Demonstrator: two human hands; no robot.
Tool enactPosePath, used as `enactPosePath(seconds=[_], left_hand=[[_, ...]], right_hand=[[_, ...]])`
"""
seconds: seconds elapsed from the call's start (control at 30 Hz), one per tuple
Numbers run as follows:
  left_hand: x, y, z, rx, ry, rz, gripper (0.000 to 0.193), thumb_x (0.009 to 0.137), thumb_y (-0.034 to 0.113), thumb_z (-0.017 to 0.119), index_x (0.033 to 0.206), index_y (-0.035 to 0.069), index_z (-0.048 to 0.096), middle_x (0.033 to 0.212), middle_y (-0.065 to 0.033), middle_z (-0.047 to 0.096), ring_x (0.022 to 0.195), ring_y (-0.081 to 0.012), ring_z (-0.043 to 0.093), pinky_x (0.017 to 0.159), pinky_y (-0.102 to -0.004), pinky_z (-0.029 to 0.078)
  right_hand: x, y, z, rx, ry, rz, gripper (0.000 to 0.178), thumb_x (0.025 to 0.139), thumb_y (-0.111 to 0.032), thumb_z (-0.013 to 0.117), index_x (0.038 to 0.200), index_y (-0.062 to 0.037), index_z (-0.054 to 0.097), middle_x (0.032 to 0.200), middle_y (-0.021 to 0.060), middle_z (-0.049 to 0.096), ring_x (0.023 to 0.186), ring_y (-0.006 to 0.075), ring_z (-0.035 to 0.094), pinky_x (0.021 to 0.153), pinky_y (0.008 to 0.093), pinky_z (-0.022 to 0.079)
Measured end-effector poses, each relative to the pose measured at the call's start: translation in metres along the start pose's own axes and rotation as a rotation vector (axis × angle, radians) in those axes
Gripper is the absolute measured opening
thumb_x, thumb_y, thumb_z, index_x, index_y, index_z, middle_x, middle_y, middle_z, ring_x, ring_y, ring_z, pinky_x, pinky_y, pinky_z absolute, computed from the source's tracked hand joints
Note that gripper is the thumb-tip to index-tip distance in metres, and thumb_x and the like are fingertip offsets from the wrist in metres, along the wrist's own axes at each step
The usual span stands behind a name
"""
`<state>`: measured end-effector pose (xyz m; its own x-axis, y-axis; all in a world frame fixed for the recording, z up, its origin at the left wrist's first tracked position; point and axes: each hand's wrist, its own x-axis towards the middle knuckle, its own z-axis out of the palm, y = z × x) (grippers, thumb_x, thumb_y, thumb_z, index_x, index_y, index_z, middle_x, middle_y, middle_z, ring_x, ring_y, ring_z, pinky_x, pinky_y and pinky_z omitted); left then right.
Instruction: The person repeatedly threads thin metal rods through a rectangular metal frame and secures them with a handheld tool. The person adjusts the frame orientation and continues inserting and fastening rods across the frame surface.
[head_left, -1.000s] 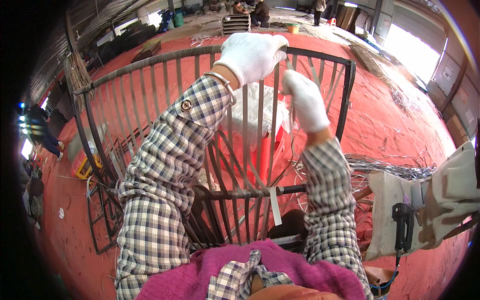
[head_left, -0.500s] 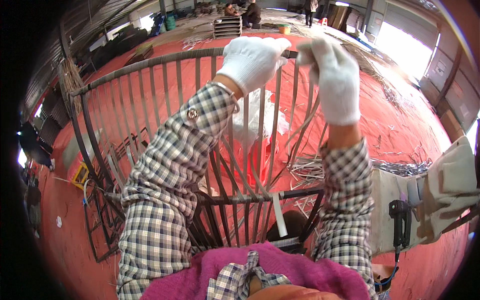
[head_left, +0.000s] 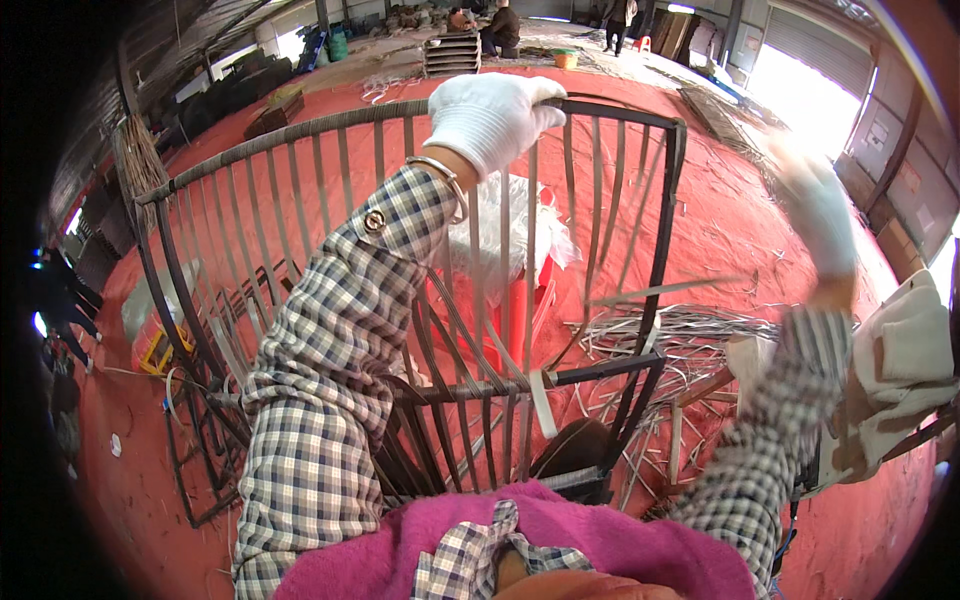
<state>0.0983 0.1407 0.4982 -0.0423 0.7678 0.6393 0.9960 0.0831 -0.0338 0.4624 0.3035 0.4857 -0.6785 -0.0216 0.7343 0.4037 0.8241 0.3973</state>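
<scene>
head view: left hand (head_left: 490, 118), in a white knit glove, at the top rail of a dark frame (head_left: 666, 220). left fingers clamped on that rail, curled over it toward its right portion. frame lies directly under and to both sides of the left fingers, its body reaching down toward the wearer. left of the hand the rail is wound in grey-brown strip; right of it the rail looks black and smooth. flat upright strips (head_left: 343, 165) run down from the rail.

right hand (head_left: 815, 205), also gloved, raised out to the right, well apart from the frame; motion blur, so cannot tell whether its fingers are together or apart, or whether they hold anything. frame lies to the left of the right fingers.

lower rail (head_left: 470, 391): slanting strips gather here; a pale tail of strip (head_left: 543, 405) hangs from it. loose grey strips (head_left: 690, 330) in a heap on the red floor (head_left: 760, 240), right of the frame. clear plastic (head_left: 545, 235) seen behind the uprights.
</scene>
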Motion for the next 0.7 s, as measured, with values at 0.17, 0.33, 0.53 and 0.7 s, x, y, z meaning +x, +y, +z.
enactPosePath(seconds=[0.17, 0.33, 0.53, 0.7], left_hand=[[0.001, -0.004, 0.004, -0.024, -0.074, 0.006, 0.040, 0.087, 0.054, 0.057, 0.115, 0.026, 0.067, 0.097, -0.0055, 0.071, 0.094, -0.0276, 0.066, 0.080, -0.0415, 0.050], [0.026, 0.008, 0.000, -0.048, -0.248, 0.082, 0.037, 0.086, 0.045, 0.060, 0.110, 0.018, 0.070, 0.095, -0.0085, 0.071, 0.092, -0.0285, 0.066, 0.080, -0.0403, 0.051], [0.061, 0.030, -0.002, -0.073, -0.493, 0.088, 0.042, 0.084, 0.036, 0.064, 0.109, 0.003, 0.069, 0.091, -0.0154, 0.070, 0.084, -0.0265, 0.067, 0.079, -0.0383, 0.053], [0.063, 0.032, -0.003, -0.076, -0.536, 0.155, 0.042, 0.087, 0.036, 0.062, 0.110, 0.001, 0.067, 0.090, -0.0145, 0.069, 0.083, -0.0255, 0.066, 0.076, -0.0370, 0.052]], right_hand=[[-0.292, 0.050, -0.171, -0.234, 0.126, 1.459, 0.042, 0.095, -0.017, 0.054, 0.130, 0.0063, 0.053, 0.126, 0.0107, 0.059, 0.109, 0.0218, 0.056, 0.094, 0.0313, 0.044], [-0.261, 0.040, -0.223, -0.564, 0.193, 1.356, 0.054, 0.099, -0.047, 0.039, 0.132, -0.0084, 0.056, 0.130, 0.0188, 0.058, 0.113, 0.0355, 0.058, 0.099, 0.0371, 0.043], [-0.027, -0.083, -0.040, 0.930, 0.263, 0.609, 0.026, 0.094, -0.009, 0.052, 0.115, 0.0027, 0.063, 0.108, 0.0097, 0.066, 0.095, 0.0175, 0.065, 0.085, 0.0288, 0.050], [0.066, -0.151, 0.096, 0.805, 0.125, 0.522, 0.032, 0.085, -0.025, 0.061, 0.111, -0.0054, 0.064, 0.087, 0.0168, 0.068, 0.083, 0.0342, 0.066, 0.075, 0.0412, 0.052]])
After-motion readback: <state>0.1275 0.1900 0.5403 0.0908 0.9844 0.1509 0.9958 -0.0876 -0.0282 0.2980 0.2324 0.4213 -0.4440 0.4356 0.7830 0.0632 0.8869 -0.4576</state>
